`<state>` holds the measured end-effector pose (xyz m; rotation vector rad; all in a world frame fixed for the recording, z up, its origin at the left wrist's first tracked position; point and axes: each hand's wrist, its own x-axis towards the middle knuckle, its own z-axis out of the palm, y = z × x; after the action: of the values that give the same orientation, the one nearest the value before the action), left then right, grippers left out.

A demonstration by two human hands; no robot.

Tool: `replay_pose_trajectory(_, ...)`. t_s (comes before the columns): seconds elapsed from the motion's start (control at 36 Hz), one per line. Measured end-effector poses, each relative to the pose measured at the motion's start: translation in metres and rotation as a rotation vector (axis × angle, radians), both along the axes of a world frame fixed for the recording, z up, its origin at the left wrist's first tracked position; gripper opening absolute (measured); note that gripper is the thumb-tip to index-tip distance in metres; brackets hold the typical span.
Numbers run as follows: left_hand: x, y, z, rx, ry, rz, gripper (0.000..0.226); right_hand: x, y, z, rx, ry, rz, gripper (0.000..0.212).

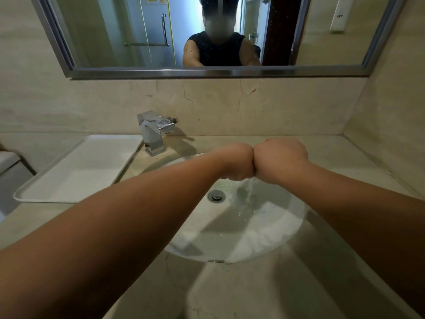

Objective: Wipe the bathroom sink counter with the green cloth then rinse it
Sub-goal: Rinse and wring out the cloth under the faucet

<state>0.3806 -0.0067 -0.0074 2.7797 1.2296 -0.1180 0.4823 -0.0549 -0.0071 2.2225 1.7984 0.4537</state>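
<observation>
Both hands, left and right, are clenched into fists, pressed together over the round white basin. Water trickles down beneath them. What they grip is hidden.

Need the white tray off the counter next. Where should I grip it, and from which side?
Grip the white tray by its raised rim at the near right corner, coming from the sink side. The rim gives fingers a lip, and that corner lies closest to the hands.

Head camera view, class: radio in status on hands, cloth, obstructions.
Left hand and right hand fisted together over the oval white sink basin. Water dripping beneath; green cloth hidden. Nothing obstructing.
</observation>
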Motion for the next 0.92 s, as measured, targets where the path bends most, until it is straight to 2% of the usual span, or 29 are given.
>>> replay_pose_trajectory(0.08, -0.002, -0.002, -0.006, 0.110, 0.031, -0.041, 0.022, 0.000, 0.000, -0.003, -0.020, 0.063, -0.011, 0.018)
replay_pose_trajectory(0.22, -0.009, -0.004, -0.015, 0.160, 0.023, -0.013, 0.028, -0.005, 0.003, -0.010, -0.084, 0.215, -0.047, 0.016)
replay_pose_trajectory(0.33, -0.020, -0.003, -0.016, 0.202, -0.005, -0.041, 0.032, -0.008, 0.002, -0.011, -0.151, 0.379, 0.042, 0.016)
replay_pose_trajectory(0.47, -0.033, -0.001, -0.019, 0.264, -0.035, -0.109, 0.027, -0.017, -0.003, -0.011, -0.211, 0.611, 0.104, 0.014)
replay_pose_trajectory(0.58, -0.042, -0.002, -0.020, 0.326, -0.054, -0.171, 0.023, -0.019, -0.007, -0.009, -0.262, 0.821, 0.001, 0.032)
replay_pose_trajectory(0.67, -0.049, -0.002, -0.024, 0.410, -0.066, -0.208, 0.021, -0.018, -0.008, -0.014, -0.279, 1.058, -0.067, 0.029)
replay_pose_trajectory(0.81, -0.061, 0.002, -0.040, 0.551, -0.154, -0.338, 0.032, -0.015, -0.007, -0.013, -0.377, 1.196, -0.169, 0.030)
replay_pose_trajectory(0.86, -0.061, 0.004, -0.042, 0.552, -0.188, -0.295, 0.032, -0.013, -0.006, -0.010, -0.392, 1.270, -0.227, 0.020)
replay_pose_trajectory(0.92, -0.062, 0.003, -0.037, 0.455, -0.235, -0.130, 0.021, -0.012, -0.004, -0.006, -0.303, 1.403, -0.238, 0.016)
